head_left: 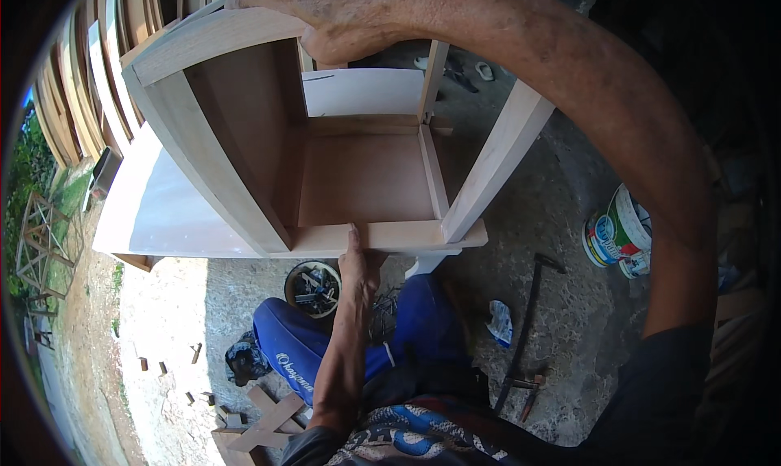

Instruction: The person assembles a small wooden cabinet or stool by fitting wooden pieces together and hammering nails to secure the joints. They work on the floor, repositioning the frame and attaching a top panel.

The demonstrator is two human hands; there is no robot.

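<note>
A pale bare-wood cabinet frame, open at the front, stands before me with a brown panel inside. My left hand is closed round its near bottom rail, thumb on top and the other fingers mostly hidden underneath. From the right, my right arm arches over the frame. My right hand rests at the far left on the top rail; its fingers lie along the wood and are partly out of sight at the picture's upper edge. A wide pale panel extends left from the frame.
Below the frame sits a bowl of dark metal pieces. A long dark bar clamp lies right on the concrete, near a crumpled packet. Paint buckets stand farther right. Crossed wood offcuts lie lower left; boards lean behind.
</note>
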